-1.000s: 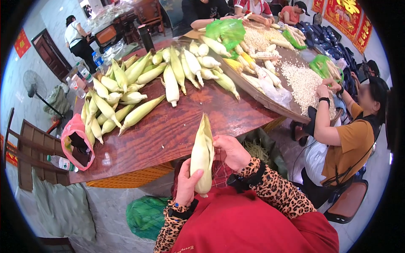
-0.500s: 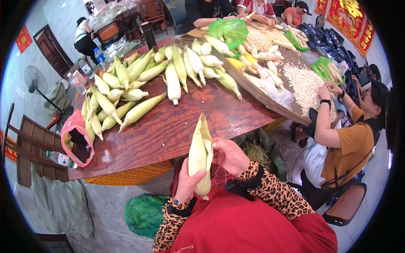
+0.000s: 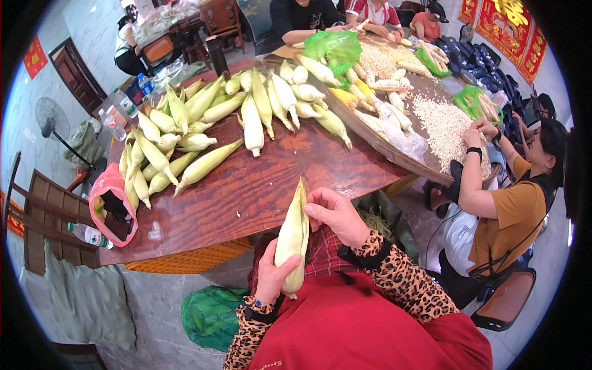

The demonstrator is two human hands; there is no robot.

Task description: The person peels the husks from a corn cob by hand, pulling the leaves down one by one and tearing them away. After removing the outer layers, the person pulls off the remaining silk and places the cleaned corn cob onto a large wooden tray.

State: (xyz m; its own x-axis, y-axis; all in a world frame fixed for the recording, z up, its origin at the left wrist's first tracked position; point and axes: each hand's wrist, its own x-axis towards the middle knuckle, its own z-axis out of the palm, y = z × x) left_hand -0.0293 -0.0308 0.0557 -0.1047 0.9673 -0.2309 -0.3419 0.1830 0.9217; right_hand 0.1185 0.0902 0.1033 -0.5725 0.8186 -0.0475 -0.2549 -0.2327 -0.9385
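An ear of corn in its pale green husk (image 3: 291,242) stands nearly upright in front of my body, tip pointing away from me. My left hand (image 3: 275,271) is wrapped round its lower part, thumb across the front. Near the upper right edge of the husk, my right hand (image 3: 339,217) has thumb and fingers pinched on the leaf there; the fingertips are partly hidden. Beyond my hands, several more unpeeled corn ears (image 3: 179,139) are heaped on the reddish wooden table (image 3: 246,203).
A round tray (image 3: 376,132) at the right bears loose kernels (image 3: 441,132), cobs and a green bag (image 3: 335,52). A person in a brown shirt (image 3: 515,209) works there. A pink bag (image 3: 98,203) and a bottle (image 3: 90,234) are at the table's left edge. Husks (image 3: 375,223) lie below.
My right hand has shifted up the husk toward its tip. The corn ear has dropped slightly and leans a little more to the right; my left hand still holds it.
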